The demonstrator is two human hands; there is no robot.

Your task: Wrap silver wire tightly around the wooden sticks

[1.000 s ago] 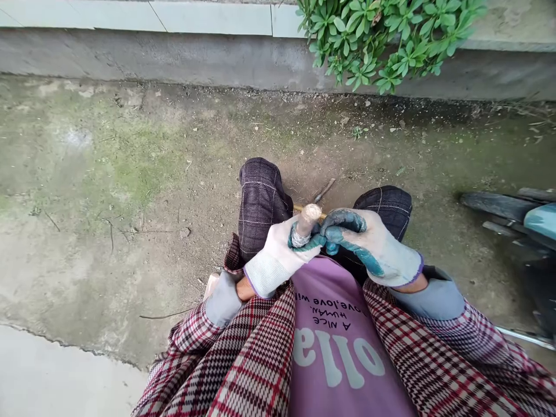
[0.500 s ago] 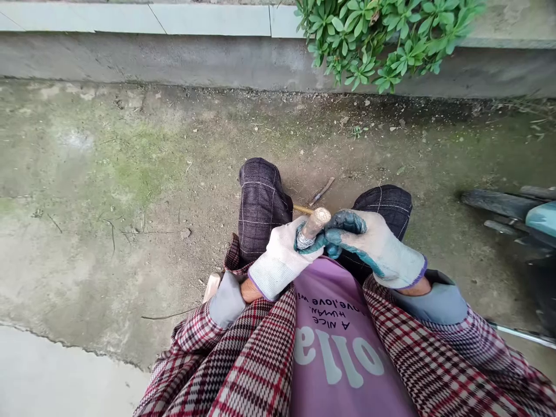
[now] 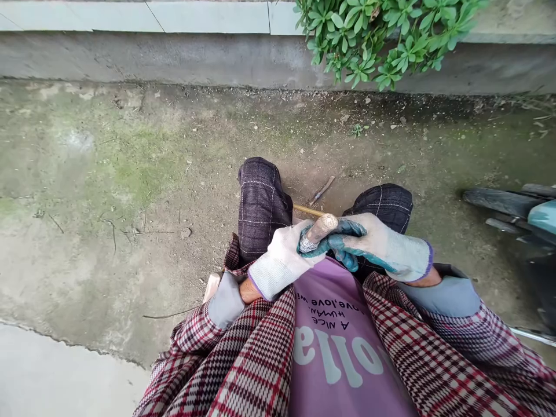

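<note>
Wrapped in a white glove with a teal coating, my left hand (image 3: 284, 255) grips a short, thick wooden stick (image 3: 324, 226). The stick's pale cut end points up and to the right. Several turns of thin silvery wire (image 3: 307, 244) are wound around it just above my left fingers. My right hand (image 3: 384, 246), gloved the same way, is closed right beside the stick, with its fingertips close to the wood and my left fingers. Whatever is between the right fingers is hidden. Both hands are between my knees, above my lap.
A thin yellowish rod (image 3: 307, 209) shows behind the stick. On the dirt ground lies a broken twig (image 3: 322, 190). A leafy bush (image 3: 382, 40) overhangs the low concrete wall (image 3: 174, 61) ahead. The wheel of a vehicle (image 3: 499, 201) stands at the right.
My right hand has moved slightly right, its fingers now lower and more stretched along the stick's side. The stick has tilted a little further right in my left hand.
</note>
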